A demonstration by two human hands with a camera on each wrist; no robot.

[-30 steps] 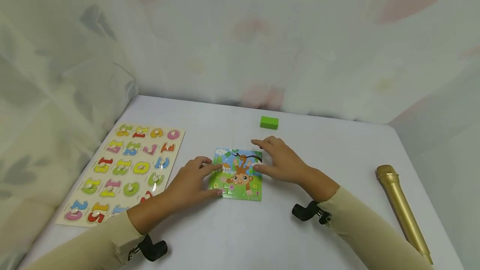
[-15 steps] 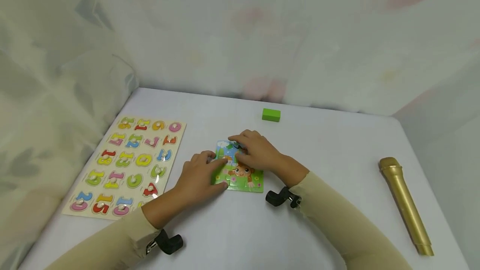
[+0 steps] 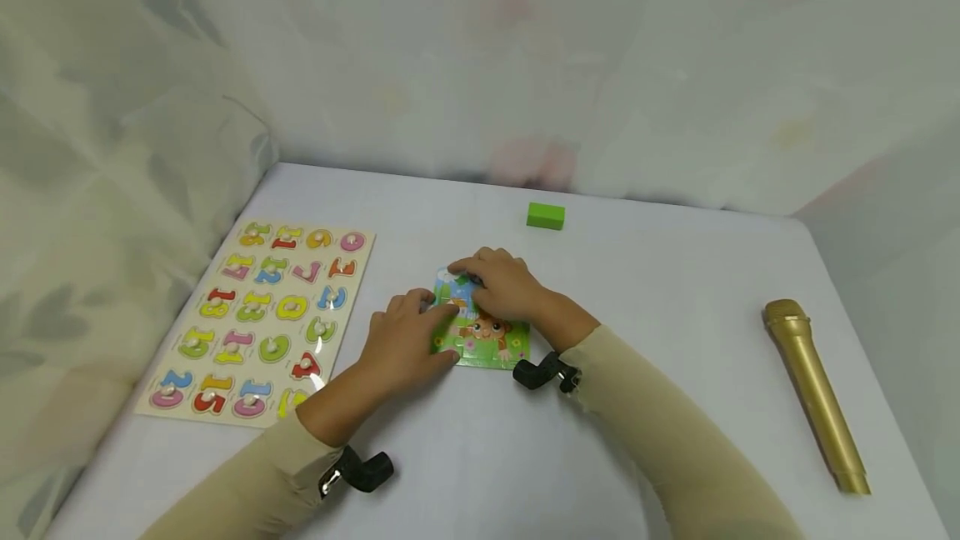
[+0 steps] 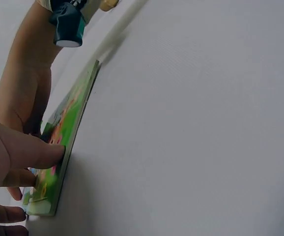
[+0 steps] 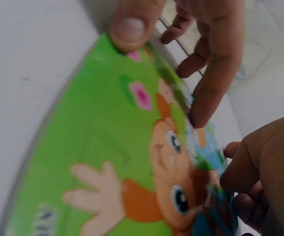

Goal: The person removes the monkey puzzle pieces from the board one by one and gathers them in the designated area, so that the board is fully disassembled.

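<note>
A small jigsaw puzzle (image 3: 487,350) with a cartoon monkey on green and blue lies flat mid-table. My left hand (image 3: 401,346) steadies its left side; the thumb (image 5: 132,30) presses the lower left corner and the index finger (image 5: 215,81) touches the picture. Over the puzzle's upper part is my right hand (image 3: 506,283), its fingertips bent down onto the surface. In the left wrist view a green edge (image 4: 46,131) shows beside the right fingers (image 4: 30,129); whether they pinch a piece is hidden. The right hand covers the puzzle's upper right corner.
A wooden number board (image 3: 251,319) with knobbed pieces lies at the left, close to my left forearm. A green block (image 3: 546,216) sits behind the puzzle. At the far right lies a gold microphone (image 3: 817,394). Patterned cloth (image 3: 390,57) hangs behind the white table (image 3: 675,290).
My right hand has moved left from the puzzle's right edge onto its upper part. The left hand stays at the left side. The whole head view has shifted slightly.
</note>
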